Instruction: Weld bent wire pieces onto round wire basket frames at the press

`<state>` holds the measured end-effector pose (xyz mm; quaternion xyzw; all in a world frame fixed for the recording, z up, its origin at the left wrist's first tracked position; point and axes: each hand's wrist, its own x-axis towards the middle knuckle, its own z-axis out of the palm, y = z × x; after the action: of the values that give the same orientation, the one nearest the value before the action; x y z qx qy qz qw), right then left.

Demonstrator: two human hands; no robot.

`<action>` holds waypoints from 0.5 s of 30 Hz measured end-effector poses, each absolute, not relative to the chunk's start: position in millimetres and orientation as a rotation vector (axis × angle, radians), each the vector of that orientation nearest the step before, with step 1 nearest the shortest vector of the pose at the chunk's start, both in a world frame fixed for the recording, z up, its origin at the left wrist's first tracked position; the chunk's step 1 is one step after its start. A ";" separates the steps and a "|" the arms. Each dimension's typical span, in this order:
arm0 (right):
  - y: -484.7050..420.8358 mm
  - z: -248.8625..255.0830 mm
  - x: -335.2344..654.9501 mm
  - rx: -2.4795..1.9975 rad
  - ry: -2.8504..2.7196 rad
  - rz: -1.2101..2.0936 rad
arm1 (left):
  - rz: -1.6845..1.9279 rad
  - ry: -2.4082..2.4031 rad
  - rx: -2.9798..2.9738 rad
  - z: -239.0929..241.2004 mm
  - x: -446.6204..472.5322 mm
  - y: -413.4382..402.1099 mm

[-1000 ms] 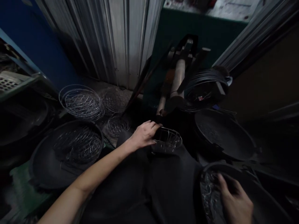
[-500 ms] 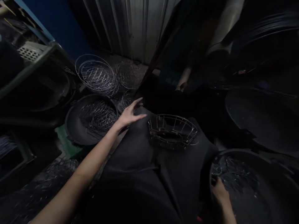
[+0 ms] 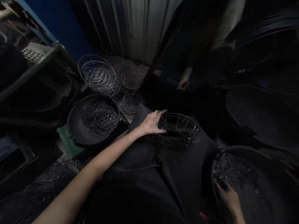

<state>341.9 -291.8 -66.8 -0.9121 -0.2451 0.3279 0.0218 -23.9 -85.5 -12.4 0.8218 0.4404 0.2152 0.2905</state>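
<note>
A round wire basket (image 3: 181,137) rests on the dark apron (image 3: 137,155) over my lap. My left hand (image 3: 153,123) is at its left side, thumb in front and fingers behind, closed around the wire rim. At the lower right, my right hand (image 3: 229,194) reaches over the near left edge of a black basin (image 3: 263,189). Small curved wire pieces (image 3: 235,171) lie inside that basin. The right fingers are curled and in shadow, with something dark at them that I cannot make out.
Left of my lap, a black pan (image 3: 76,124) of wire pieces sits on a green support (image 3: 66,144). Stacked wire grids (image 3: 99,76) lie on the floor behind it. A shelf rack (image 3: 44,57) stands at left, a large dark basin (image 3: 263,115) at right.
My left hand has moved right and slightly down, from open above my lap to the wire basket's left rim. The right hand has shifted a little right and down at the basin.
</note>
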 end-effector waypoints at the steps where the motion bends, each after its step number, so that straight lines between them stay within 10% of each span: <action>1: -289.2 -60.3 335.4 -2.778 -0.707 0.987 | 0.580 1.152 2.217 -13.2 -24.7 -86.0; 15: -347.1 -73.7 366.1 -2.299 -0.229 0.517 | 0.534 1.430 2.386 26.0 -0.3 -87.4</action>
<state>366.1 -347.1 -73.7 -0.8992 -0.0897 0.2022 0.3776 -0.3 -87.4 26.0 0.8323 0.4988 0.1863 0.1539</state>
